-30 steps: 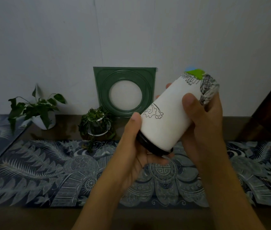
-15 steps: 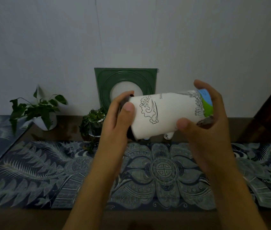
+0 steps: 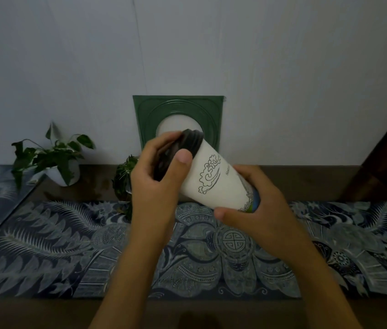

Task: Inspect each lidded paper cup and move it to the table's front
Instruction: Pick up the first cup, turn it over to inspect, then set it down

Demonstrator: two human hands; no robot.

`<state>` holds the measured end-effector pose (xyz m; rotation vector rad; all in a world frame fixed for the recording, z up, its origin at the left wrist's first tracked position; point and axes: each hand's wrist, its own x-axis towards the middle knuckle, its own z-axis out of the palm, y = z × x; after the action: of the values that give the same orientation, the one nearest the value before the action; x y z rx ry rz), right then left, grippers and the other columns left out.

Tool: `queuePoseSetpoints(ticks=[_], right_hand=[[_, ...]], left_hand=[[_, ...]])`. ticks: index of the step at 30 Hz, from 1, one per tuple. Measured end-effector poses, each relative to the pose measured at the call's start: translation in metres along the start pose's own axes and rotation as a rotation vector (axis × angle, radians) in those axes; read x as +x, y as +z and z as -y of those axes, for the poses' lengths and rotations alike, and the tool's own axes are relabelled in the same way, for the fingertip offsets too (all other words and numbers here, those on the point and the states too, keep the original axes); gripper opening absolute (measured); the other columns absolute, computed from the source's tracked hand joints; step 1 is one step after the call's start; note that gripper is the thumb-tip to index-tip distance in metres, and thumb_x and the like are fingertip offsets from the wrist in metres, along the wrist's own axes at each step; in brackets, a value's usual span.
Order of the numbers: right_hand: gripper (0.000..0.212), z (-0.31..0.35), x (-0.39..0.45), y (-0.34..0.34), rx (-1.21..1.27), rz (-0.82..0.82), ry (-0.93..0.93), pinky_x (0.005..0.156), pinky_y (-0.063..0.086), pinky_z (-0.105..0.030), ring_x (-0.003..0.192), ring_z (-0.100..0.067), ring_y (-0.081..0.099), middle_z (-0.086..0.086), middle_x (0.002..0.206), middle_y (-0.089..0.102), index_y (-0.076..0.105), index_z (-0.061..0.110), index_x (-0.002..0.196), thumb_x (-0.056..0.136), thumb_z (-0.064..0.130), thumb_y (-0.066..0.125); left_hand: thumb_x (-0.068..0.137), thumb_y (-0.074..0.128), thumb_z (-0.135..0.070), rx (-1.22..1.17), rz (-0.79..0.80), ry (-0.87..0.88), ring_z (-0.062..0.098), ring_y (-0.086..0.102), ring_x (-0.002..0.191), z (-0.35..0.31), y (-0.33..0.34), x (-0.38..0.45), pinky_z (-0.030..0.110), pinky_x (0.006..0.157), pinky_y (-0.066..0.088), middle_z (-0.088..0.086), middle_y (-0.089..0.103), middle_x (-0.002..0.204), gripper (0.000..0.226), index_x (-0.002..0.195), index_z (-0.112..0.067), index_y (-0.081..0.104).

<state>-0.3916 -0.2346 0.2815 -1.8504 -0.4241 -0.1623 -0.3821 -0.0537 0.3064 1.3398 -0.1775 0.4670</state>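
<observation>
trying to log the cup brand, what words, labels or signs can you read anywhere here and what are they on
"Sta...": small dark print on the white side of the paper cup, beside the cloud drawing; the rest is too small and blurred to read.
Round emblem woven into the table runner: a decorative sign, not readable as a word.
Black lid, green plaque and plant pots: no text visible.
</observation>
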Motion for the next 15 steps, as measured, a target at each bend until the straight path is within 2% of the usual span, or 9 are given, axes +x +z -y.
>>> queuePoseSetpoints(ticks=[3,7,9,12,14,15], right_hand=[[0.066,-0.006,0.001,0.007,-0.013,0.046,0.000,0.080,0.055,-0.017,0.108,0.004,0.060,0.021,0.121,0.060,0.049,0.036,0.132,0.073,0.037,0.079],[0.065,-0.012,0.000,0.019,0.078,0.127,-0.005,0.093,0.053,-0.019,0.119,0.003,0.057,0.019,0.136,0.055,0.035,0.035,0.148,0.090,0.052,0.058],[0.056,-0.013,0.000,0.026,0.116,0.107,-0.026,0.097,0.050,-0.020,0.122,0.000,0.057,0.016,0.137,0.058,0.037,0.032,0.149,0.096,0.051,0.042],[0.048,-0.013,0.001,0.038,0.181,0.073,-0.006,0.091,0.048,-0.013,0.116,0.002,0.060,0.019,0.127,0.063,0.045,0.036,0.141,0.096,0.049,0.036],[0.045,-0.015,0.001,0.044,0.236,0.047,0.019,0.091,0.048,-0.012,0.115,0.002,0.061,0.020,0.124,0.065,0.048,0.037,0.137,0.097,0.048,0.033],[0.047,-0.016,0.002,0.048,0.261,0.034,0.029,0.094,0.048,-0.016,0.118,0.000,0.060,0.017,0.127,0.065,0.050,0.035,0.138,0.097,0.048,0.032]], left_hand=[[0.073,0.072,-0.044,-0.079,-0.013,-0.064,0.025,0.067,0.103,0.011,-0.003,-0.003,0.043,0.078,0.056,0.009,0.069,0.119,0.037,0.108,-0.033,0.070],[0.072,0.072,-0.043,0.013,0.004,-0.058,0.021,0.068,0.104,0.019,-0.006,-0.006,0.043,0.082,0.059,-0.003,0.070,0.112,0.037,0.108,-0.035,0.069],[0.071,0.072,-0.041,0.043,0.006,-0.039,0.016,0.068,0.104,0.020,-0.008,-0.007,0.038,0.082,0.059,-0.009,0.070,0.110,0.039,0.109,-0.034,0.069],[0.070,0.071,-0.039,0.132,0.030,0.019,0.005,0.066,0.104,0.021,-0.010,-0.010,0.027,0.083,0.057,-0.017,0.069,0.109,0.045,0.114,-0.028,0.066],[0.070,0.071,-0.039,0.201,0.060,0.063,0.002,0.065,0.105,0.021,-0.009,-0.013,0.020,0.083,0.055,-0.011,0.069,0.110,0.051,0.118,-0.022,0.064],[0.071,0.072,-0.040,0.234,0.075,0.079,0.002,0.064,0.107,0.023,-0.009,-0.015,0.018,0.083,0.054,-0.008,0.067,0.112,0.054,0.120,-0.020,0.064]])
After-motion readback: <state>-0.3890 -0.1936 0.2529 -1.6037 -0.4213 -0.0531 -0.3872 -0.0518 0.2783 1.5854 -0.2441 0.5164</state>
